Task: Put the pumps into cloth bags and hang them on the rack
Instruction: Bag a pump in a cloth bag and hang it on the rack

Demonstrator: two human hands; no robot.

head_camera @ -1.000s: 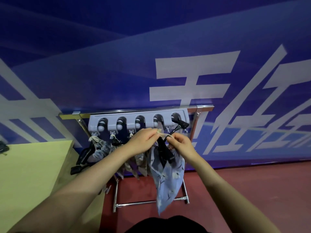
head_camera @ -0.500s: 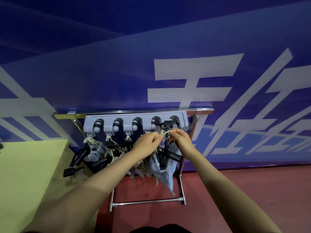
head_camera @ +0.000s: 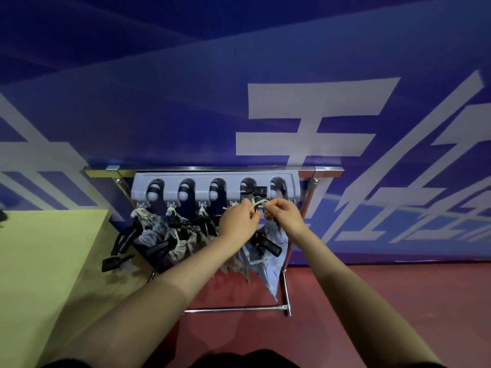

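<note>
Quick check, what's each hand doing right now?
Left hand: fingers pinch the bag's drawstring.
Right hand: fingers pinch the same drawstring, up by the rack.

The rack [head_camera: 288,293] frame is polished metal tube, mirror-bright along its top bar. Its hook strip [head_camera: 215,188] looks like smooth grey plastic with a dull sheen, its 5 rollers part glossy black. Between my left hand [head_camera: 239,221] and right hand [head_camera: 285,219] I pinch a coarse, pale twisted cord [head_camera: 256,204]. The cloth bag [head_camera: 268,269] is soft, thin printed fabric, matt. The pump handle [head_camera: 269,247] is matt black, rubbery-looking. The floor [head_camera: 372,301] is matt red, the table [head_camera: 39,261] flat yellow-green.
</note>
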